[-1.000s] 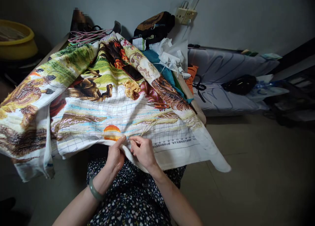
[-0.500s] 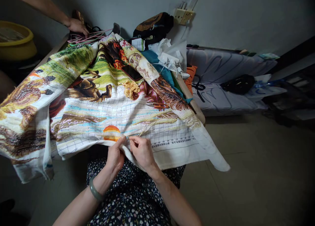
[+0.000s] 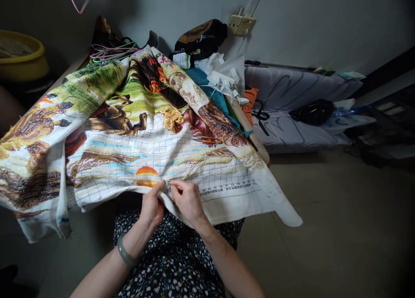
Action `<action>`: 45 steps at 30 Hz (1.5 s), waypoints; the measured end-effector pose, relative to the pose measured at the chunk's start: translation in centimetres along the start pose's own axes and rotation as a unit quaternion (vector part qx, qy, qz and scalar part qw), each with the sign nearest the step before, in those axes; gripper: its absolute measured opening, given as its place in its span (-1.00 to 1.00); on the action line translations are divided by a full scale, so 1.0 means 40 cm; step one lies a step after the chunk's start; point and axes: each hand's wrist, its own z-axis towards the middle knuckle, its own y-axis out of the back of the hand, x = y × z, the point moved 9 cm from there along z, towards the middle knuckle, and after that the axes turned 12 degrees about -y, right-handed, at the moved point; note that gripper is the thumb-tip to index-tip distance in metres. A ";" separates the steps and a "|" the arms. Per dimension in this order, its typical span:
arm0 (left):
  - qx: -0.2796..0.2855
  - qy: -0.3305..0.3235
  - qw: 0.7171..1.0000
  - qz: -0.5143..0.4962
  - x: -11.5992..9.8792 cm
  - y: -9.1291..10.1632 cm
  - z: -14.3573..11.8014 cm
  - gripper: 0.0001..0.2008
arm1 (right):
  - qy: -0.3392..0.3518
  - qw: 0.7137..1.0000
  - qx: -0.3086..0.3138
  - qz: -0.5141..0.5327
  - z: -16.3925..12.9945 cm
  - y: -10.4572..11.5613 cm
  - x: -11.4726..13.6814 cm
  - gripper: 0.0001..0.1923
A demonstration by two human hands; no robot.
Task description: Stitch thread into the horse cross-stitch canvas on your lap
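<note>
A large cross-stitch cloth [image 3: 181, 153] with a printed grid and a part-stitched landscape spreads over the table towards my lap. My left hand [image 3: 152, 206] grips its near edge beside an orange stitched sun [image 3: 147, 176], thumb on top and fingers hidden underneath. Just to the right, my right hand [image 3: 188, 200] pinches a thin sliver, seemingly a needle, at the cloth's surface. A pale thread [image 3: 194, 166] loops over the cloth beyond it. Farther back lie orange-handled snips [image 3: 209, 139], a bundle of yellow thread [image 3: 173, 119] and a dark phone [image 3: 173, 97].
Rolled cloth runs along both sides. Behind it are pink and green cords [image 3: 113, 51], a black-and-brown bag [image 3: 201, 36] and white plastic wrapping [image 3: 222, 73]. A yellow basin [image 3: 22, 58] stands at left, and a covered sofa [image 3: 298, 90] at right.
The other person's arm at the upper left has left the view. A pink cord now hangs blurred at the top, lifted from the pile. My hands have barely moved.
</note>
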 end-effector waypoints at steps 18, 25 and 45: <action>-0.011 -0.030 0.999 0.034 -0.018 -0.004 0.009 -0.71 | -0.074 0.982 0.021 0.170 -0.003 -0.036 -0.062 -0.88; -0.019 -0.031 0.998 0.045 -0.018 -0.002 0.010 -0.75 | -0.065 0.982 -0.001 0.177 -0.007 -0.031 -0.058 -0.85; 0.028 -0.022 0.999 0.002 -0.007 -0.007 -0.005 -0.75 | -0.011 0.997 -0.039 0.070 0.034 0.041 0.029 -0.85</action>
